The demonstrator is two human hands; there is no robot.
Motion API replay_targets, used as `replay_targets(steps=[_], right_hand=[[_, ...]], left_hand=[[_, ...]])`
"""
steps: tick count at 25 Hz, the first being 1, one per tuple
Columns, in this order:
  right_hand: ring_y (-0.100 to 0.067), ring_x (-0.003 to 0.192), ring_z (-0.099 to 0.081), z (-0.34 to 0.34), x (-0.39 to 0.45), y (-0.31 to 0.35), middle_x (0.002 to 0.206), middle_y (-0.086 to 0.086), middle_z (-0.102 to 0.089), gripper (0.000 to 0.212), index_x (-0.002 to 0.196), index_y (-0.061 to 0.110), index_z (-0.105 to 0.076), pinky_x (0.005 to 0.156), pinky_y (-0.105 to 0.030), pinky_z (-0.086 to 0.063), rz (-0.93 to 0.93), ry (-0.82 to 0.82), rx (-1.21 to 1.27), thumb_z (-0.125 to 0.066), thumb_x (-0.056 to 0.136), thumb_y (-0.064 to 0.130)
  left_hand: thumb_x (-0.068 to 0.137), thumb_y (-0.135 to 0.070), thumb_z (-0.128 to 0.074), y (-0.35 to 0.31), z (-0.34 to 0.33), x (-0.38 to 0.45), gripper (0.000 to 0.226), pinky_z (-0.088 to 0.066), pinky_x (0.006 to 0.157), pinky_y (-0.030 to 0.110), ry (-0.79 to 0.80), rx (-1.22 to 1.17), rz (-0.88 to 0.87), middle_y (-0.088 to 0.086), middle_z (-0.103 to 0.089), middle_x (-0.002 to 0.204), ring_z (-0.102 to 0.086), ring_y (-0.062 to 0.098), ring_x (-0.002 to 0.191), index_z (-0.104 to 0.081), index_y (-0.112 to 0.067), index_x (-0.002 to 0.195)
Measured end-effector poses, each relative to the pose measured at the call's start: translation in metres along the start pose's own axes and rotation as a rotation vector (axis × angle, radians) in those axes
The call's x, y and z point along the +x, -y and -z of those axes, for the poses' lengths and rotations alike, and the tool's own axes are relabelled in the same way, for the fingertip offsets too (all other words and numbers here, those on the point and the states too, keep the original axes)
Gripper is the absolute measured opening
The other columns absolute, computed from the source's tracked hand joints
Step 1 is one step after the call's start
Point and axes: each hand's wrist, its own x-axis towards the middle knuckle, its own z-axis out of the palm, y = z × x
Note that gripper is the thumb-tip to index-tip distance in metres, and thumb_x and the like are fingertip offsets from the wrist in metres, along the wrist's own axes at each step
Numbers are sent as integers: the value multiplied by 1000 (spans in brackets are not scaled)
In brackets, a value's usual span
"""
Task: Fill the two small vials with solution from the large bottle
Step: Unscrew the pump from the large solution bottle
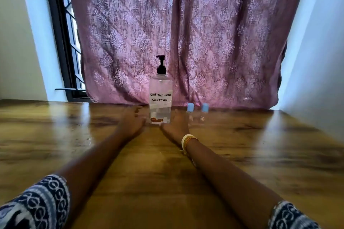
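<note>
A tall clear bottle (160,96) with a black pump top and a handwritten "contact lens solution" label stands upright at the far side of the wooden table (242,154). Just to its right stand two small clear vials, the left vial (190,112) and the right vial (204,111), each with a light blue cap on. My left hand (132,120) lies left of the bottle's base and my right hand (176,123) lies right of it. Both hands rest on the table with fingers spread, holding nothing, close to the bottle without gripping it.
A purple patterned curtain (186,33) hangs right behind the table's far edge. A dark window frame (63,42) shows at the left. White walls stand on both sides. Bangles (187,141) ring my right wrist.
</note>
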Motion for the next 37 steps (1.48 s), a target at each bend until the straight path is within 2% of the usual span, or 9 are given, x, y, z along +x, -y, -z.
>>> replay_targets(steps=[3,8,12,16,20,24,27,32,37], right_hand=[[-15,101,-65,-15,22,-5,116,4,-66,86,124,20,-49,85,-32,-55,-56,-11,95,-84,50,48],[-15,102,-65,-14,33,4,116,3,-69,73,119,21,-57,92,-38,-56,-63,69,168,-90,54,27],[-13,96,-58,0,10,11,111,2,-61,69,119,15,-52,77,-19,-49,-76,89,183,-90,62,26],[-17,99,-59,31,-22,13,110,1,-60,64,117,12,-52,70,-13,-46,-54,163,150,-88,65,15],[-17,105,-63,71,-56,8,118,-1,-65,66,118,12,-55,91,-31,-55,-23,243,137,-89,62,13],[-14,105,-65,103,-93,6,122,-4,-66,71,126,15,-54,89,-27,-56,-15,251,155,-88,64,11],[-5,99,-63,122,-115,6,122,-2,-64,74,129,13,-51,75,-14,-53,5,278,172,-87,65,7],[-16,113,-61,135,-133,5,127,-3,-61,74,135,12,-47,82,-18,-53,17,318,103,-84,70,8],[2,82,-62,158,-128,46,99,-8,-61,20,108,4,-53,65,-10,-50,95,202,264,-52,91,-6]], left_hand=[[89,-13,-62,11,2,14,52,-45,95,39,51,-158,10,8,-52,130,-51,23,116,-44,-8,137],[95,-14,-51,9,-3,17,55,-46,97,38,288,-260,-122,-9,-42,140,-46,14,125,-31,-21,146],[92,-16,-58,3,2,8,45,-48,99,34,331,-342,-144,0,-59,132,-57,14,120,-47,-18,136],[85,-17,-68,-19,5,-15,41,-58,75,32,254,-431,-68,3,-68,109,-68,19,96,-57,-13,124],[78,-31,-73,-41,6,-51,35,-46,50,28,351,-528,-2,7,-62,82,-55,23,65,-64,-19,110],[81,-21,-72,-70,3,-84,36,-52,56,25,376,-488,-29,17,-64,91,-62,17,70,-61,-13,114],[81,-19,-72,-89,4,-104,40,-55,58,18,429,-466,-23,1,-69,98,-67,5,74,-57,-10,117],[74,-18,-75,-115,-9,-122,42,-58,80,29,531,-573,44,7,-69,114,-68,22,102,-61,-16,114],[60,-25,-80,-110,-19,-121,54,-52,94,50,496,-703,134,14,-69,116,-67,30,104,-62,-16,110]])
